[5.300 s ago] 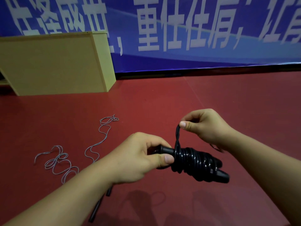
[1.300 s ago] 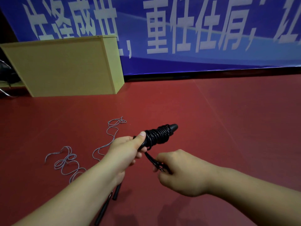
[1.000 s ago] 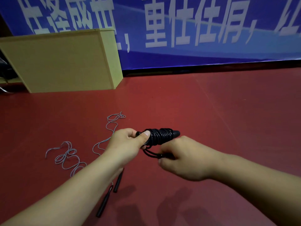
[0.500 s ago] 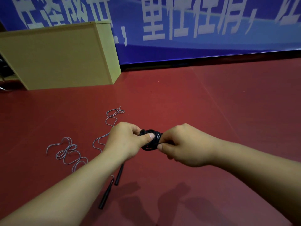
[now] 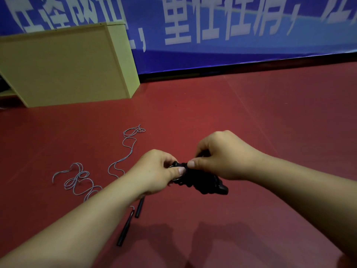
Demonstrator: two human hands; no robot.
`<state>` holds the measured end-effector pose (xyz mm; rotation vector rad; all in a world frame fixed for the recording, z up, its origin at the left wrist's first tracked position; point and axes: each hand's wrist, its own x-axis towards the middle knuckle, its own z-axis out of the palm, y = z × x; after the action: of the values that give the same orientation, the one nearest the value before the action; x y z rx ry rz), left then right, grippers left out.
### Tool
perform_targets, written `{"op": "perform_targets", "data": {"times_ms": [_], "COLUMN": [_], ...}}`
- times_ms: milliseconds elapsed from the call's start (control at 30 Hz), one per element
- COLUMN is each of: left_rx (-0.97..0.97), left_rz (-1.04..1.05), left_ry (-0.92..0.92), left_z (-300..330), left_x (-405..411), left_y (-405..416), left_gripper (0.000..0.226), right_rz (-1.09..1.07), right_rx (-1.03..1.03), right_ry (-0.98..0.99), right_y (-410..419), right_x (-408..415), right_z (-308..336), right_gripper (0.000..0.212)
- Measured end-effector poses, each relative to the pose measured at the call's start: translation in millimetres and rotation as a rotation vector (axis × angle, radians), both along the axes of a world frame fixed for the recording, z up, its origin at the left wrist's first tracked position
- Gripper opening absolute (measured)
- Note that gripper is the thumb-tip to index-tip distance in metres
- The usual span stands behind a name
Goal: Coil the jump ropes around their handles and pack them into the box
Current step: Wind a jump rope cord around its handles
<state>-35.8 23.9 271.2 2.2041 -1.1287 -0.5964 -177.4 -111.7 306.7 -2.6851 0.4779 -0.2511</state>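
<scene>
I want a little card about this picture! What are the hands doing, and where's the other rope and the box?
left hand: grips one end of the black rope bundle
right hand: pinches the bundle from above
grey rope: loose on the red floor, uncoiled
its handles: black, on the floor below the left wrist
box: yellow, far left, by the blue banner
</scene>
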Motion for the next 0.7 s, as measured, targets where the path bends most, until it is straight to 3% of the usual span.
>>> {"op": "perform_targets", "data": {"times_ms": [267, 367, 567, 700], "left_rx": [-0.055, -0.120, -0.244, -0.287], "left_rz": [-0.142, -0.182, -0.206, -0.174], "left_ry": [0.047, 0.168, 0.351, 0.504], "left_z": [4, 4, 9, 10], "left_x": [-1, 0, -8, -11], "left_y": [-1, -1, 1, 4], "left_gripper": [0.012, 0.012, 0.011, 0.012], "right_rz": [-0.164, -0.195, -0.234, -0.208], "right_rx": [0.504, 0.685, 0.901, 0.930], "right_ry": [-0.100, -0.129, -0.171, -0.234], "right_y": [-13, -16, -20, -16], "right_x": [1, 0, -2, -2], "right_z": [-6, -4, -7, -14], "right_gripper": [0.018, 0.020, 0.035, 0.028]}}
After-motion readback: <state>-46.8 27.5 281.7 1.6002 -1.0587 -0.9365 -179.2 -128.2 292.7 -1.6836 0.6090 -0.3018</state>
